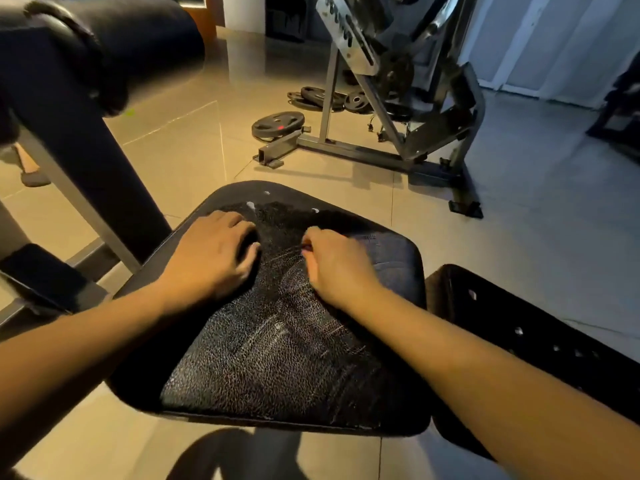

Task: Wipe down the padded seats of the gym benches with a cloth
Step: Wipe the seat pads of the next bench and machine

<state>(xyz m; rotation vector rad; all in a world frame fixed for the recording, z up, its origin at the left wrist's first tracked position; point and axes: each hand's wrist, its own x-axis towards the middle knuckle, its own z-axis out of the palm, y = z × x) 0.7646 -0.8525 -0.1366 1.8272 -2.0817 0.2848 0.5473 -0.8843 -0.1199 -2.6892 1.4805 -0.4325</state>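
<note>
- Padded seat (277,368) in the lower centre of the frame; long axis running from the bottom edge up toward the centre, narrower rounded end pointing away.
- Black vinyl, cracked into a fine pale speckle, with white chips near the far end; rounded corners.
- Dark cloth (381,258) across the far half of the seat, bluish at the right; edges hard to tell from the pad.
- Left hand (211,258) left of centre, fingers curled down into the cloth, bunching it.
- Right hand (332,268) just beside it, fingers clenched, tips pinching a fold.
- Second black pad (519,341) at lower right, dotted with white tears.
- Glossy beige floor tiles (180,157); weight plates (277,124) and a steel-framed machine (398,98) in the upper centre; a black padded bench (104,46) at upper left.
</note>
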